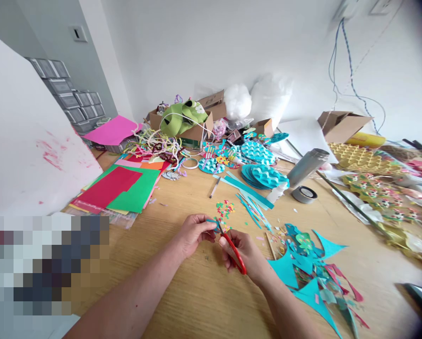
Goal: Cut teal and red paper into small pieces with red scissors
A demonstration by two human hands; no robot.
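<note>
Wooden table [177, 202] in front of you, with craft materials spread upon it.
At your left lies a pile of coloured sheets [112, 188]. Farther from you, there are a pen [214, 187], blue strips [249, 189] and a stack of wavy blue discs [255, 176], with a white squeeze bottle [277, 192] just beside. A steel flask [307, 168] stands near a round grey lid [304, 194]. Tiny coloured cuttings [226, 207] are scattered at the middle; blue and red scraps [313, 294] lie at your right.

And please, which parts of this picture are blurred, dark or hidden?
In the head view, the dark device at lower right is blurred, right-hand corners darken to black, pixel blocks cover the lower left, and the red scissors look clearer.
</note>
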